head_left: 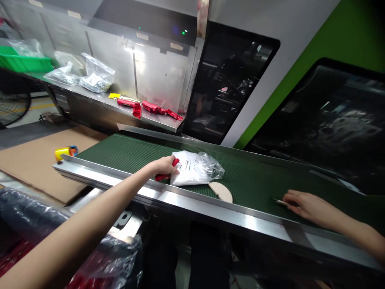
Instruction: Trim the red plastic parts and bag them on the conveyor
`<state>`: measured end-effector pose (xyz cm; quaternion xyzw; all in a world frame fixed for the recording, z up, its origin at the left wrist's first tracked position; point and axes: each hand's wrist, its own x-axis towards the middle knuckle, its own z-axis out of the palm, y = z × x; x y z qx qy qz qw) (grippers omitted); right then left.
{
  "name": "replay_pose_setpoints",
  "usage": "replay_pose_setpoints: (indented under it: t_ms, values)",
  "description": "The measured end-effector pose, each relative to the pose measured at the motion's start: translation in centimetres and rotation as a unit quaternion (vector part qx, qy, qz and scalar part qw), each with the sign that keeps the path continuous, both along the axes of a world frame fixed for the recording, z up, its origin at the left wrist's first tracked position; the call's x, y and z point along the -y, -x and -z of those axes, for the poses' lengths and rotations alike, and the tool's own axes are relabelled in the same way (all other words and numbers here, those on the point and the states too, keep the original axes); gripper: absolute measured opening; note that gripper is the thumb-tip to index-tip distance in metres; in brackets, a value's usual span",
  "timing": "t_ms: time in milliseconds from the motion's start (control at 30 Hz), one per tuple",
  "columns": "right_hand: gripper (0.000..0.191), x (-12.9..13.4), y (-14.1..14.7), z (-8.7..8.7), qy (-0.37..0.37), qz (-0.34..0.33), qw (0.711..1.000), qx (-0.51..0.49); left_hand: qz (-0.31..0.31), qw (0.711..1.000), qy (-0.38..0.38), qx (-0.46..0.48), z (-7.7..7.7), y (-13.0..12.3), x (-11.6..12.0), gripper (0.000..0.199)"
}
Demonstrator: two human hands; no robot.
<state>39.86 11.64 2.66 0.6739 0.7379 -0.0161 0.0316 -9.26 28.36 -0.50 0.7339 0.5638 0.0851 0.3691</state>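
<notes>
My left hand [167, 165] is closed on a red plastic part [161, 177], which shows on both sides of the fingers over the green conveyor belt [249, 188]. Right beside it lies a white bag [191, 170] with handwritten marks and a clear, crumpled end. Close to the bag's lower right corner rests a flat, pale, rounded piece [221, 191]. Farther right, my right hand [303, 204] pinches a slim tool [280, 202] with a pale shaft and a dark tip pointing left. Its exact kind is too small to make out.
A metal rail [192, 199] edges the belt on my side. Several red plastic parts [152, 107] and clear bags of small pieces [98, 76] lie on a metal shelf behind. At left are cardboard [33, 160], a yellow roll-like object [63, 153] and a green bin [25, 62].
</notes>
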Motion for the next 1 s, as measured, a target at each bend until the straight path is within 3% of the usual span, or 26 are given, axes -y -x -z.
replay_pose_setpoints:
  t_ms: [167, 300, 433, 533, 633, 700, 800, 900, 1000]
  values:
    - [0.03, -0.9, 4.4, -0.9, 0.025, -0.004, 0.998, -0.064, -0.011, 0.991, -0.135, -0.021, -1.3, 0.3, 0.5, 0.025]
    - [0.036, -4.0, 12.7, -0.7, 0.003, -0.019, 0.987, -0.163, 0.019, 0.977, -0.209, -0.021, -2.1, -1.3, 1.6, 0.027]
    - [0.03, -8.8, 20.3, 1.2, 0.049, 0.016, 0.968, -0.245, 0.08, 0.971, -0.223, -0.035, -1.4, -3.6, 3.0, 0.029]
    - [0.028, -11.5, 22.9, 2.6, 0.064, 0.068, 0.954, -0.285, 0.096, 0.97, -0.216, -0.045, -0.4, -4.2, 3.8, 0.031]
    - [0.028, -12.1, 23.1, 2.9, 0.036, 0.109, 0.942, -0.315, 0.093, 0.973, -0.206, -0.036, 0.0, -4.0, 4.1, 0.029]
    - [0.028, -11.0, 22.4, 2.1, 0.008, 0.114, 0.934, -0.338, 0.077, 0.976, -0.205, -0.015, -0.3, -3.8, 4.4, 0.026]
    - [0.028, -7.3, 20.7, -0.7, -0.044, 0.101, 0.921, -0.373, 0.034, 0.975, -0.216, 0.046, -1.9, -3.7, 6.3, 0.017]
    - [0.029, -1.6, 19.7, -3.4, -0.087, 0.089, 0.911, -0.393, -0.01, 0.969, -0.207, 0.134, -3.7, -4.6, 11.0, 0.008]
    - [0.032, 4.5, 20.5, -3.9, -0.035, 0.063, 0.893, -0.444, 0.006, 0.964, -0.139, 0.227, -4.3, -6.5, 17.8, 0.02]
